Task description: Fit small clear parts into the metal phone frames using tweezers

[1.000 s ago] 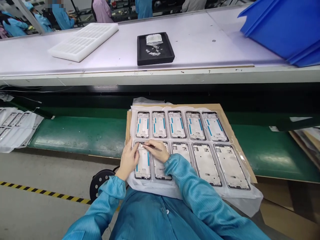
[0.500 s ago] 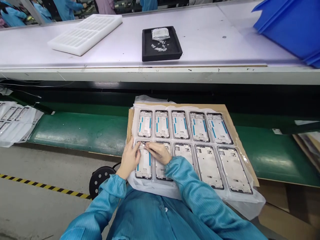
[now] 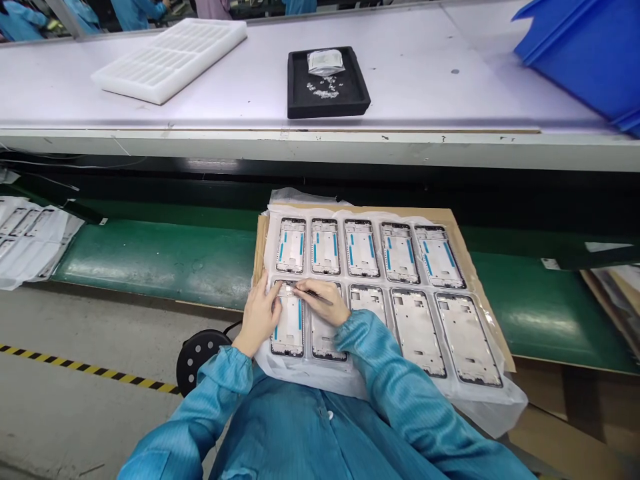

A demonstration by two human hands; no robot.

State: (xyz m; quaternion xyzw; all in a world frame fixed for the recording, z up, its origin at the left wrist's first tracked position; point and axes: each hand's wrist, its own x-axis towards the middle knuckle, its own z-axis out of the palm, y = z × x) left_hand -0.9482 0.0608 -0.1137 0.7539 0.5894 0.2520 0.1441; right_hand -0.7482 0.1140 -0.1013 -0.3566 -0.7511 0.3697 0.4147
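My left hand (image 3: 261, 315) rests at the upper left of a phone frame (image 3: 289, 327) in the near-left pocket of a white plastic tray (image 3: 345, 380). Its fingers are apart, the index fingertip touching the frame's top edge. My right hand (image 3: 327, 303) is closed around thin, dark tweezers (image 3: 320, 297), whose tip points at the top of that same frame. Whether a small part sits at the tip is too fine to tell. Blue strips line this frame and the far-row frames (image 3: 361, 248); near-row frames to the right (image 3: 419, 332) show none.
The tray lies on cardboard (image 3: 457, 230) over a green shelf (image 3: 160, 260). On the white bench beyond stand a black tray (image 3: 295, 100) with a small bag and tiny clear pieces, a white slotted tray (image 3: 165, 67) and a blue bin (image 3: 585, 60). A black round stool (image 3: 193, 363) is at left.
My right hand has shifted slightly right and turned, so the tweezers lie flatter and show more. My left hand stays at the frame's edge. The view has tilted a little.
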